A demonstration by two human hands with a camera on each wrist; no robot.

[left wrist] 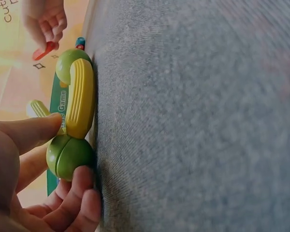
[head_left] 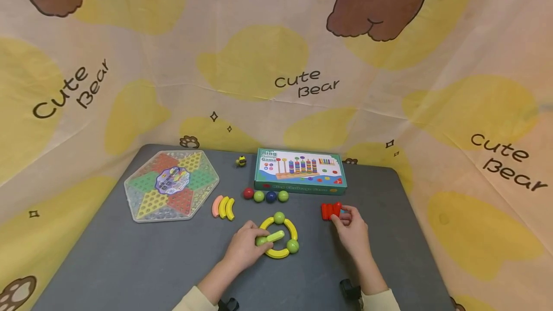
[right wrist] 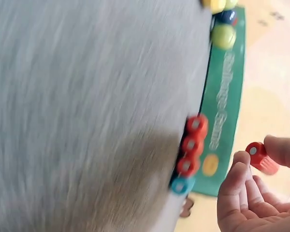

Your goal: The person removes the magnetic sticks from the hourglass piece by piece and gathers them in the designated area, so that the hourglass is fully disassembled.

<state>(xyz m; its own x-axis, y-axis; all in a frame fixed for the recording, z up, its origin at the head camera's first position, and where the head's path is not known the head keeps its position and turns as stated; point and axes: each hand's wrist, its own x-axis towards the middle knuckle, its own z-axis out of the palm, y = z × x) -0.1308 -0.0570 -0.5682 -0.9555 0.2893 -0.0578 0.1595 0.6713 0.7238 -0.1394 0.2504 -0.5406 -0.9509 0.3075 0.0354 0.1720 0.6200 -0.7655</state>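
My left hand (head_left: 245, 247) grips a green ball (left wrist: 70, 157) at the left of a ring of yellow curved pieces (head_left: 277, 254) and green balls. From that ball a light green rod (head_left: 275, 236) slants up over the ring's middle. Between thumb and fingertips, my right hand (head_left: 355, 235) pinches a red rod (right wrist: 262, 158) above the table. Below it, a row of red rods (right wrist: 192, 145) lies with a blue rod (right wrist: 182, 185) at its end. The right hand partly covers the blue rod in the head view.
Behind the ring lie a red ball (head_left: 248, 193), green balls and a blue ball (head_left: 270, 197), in front of a game box (head_left: 300, 189). Pink and yellow curved pieces (head_left: 223, 207) lie at left, near a hexagonal board (head_left: 173, 186). A small bee figure (head_left: 241, 161) stands at the back.
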